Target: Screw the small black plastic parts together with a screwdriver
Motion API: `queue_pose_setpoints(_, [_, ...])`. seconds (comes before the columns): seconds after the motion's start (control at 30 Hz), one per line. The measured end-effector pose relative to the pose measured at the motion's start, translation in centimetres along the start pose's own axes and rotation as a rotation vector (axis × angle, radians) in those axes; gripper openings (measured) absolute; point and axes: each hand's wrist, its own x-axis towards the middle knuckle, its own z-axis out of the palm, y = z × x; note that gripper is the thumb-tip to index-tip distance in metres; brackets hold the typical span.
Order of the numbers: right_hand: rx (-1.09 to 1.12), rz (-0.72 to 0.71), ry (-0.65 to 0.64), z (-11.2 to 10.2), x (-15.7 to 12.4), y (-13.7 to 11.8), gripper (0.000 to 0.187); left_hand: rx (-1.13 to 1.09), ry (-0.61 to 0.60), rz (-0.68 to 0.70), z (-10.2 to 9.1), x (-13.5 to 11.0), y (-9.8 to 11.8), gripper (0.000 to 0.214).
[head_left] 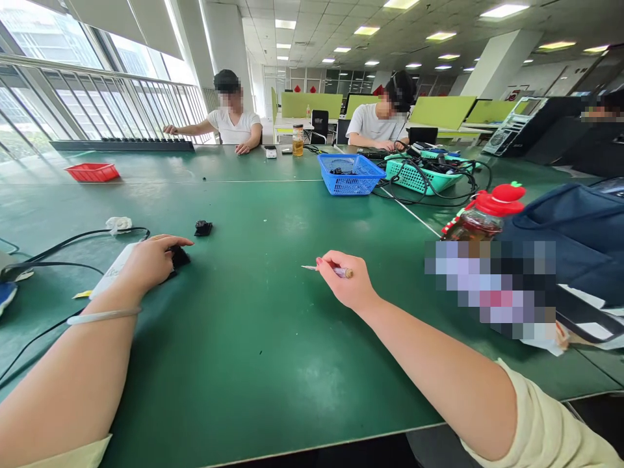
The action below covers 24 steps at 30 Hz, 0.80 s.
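Observation:
My left hand is at the left of the green table, its fingers bent over a small black part. It seems to grip this part, though the fingertips are partly hidden. Just beyond lies another small black part. A white oblong box lies partly under my left hand and wrist. My right hand is closed around a small screwdriver with a clear handle. The thin metal tip points left, above the middle of the table.
Black cables and a crumpled white wad lie left. Farther off are a red tray, a blue basket and a green basket of cables. A red-lidded bottle and dark bag stand right. Two people sit opposite.

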Motion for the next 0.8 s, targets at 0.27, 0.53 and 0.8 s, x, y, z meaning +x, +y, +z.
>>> queue_pose_setpoints(0.27, [-0.017,-0.016,-0.01,0.0,0.1,-0.1,0.035,0.014,-0.083,-0.073,-0.6,-0.2,0.6,0.05])
queue_pose_setpoints(0.53, [-0.025,-0.024,-0.01,0.0,0.1,-0.1,0.035,0.051,-0.086,-0.017,-0.5,-0.3,1.1,0.056])
queue_pose_setpoints(0.8, [-0.018,-0.01,-0.012,0.0,0.0,0.0,0.035,0.136,0.031,-0.143,-0.6,-0.1,-0.4,0.051])
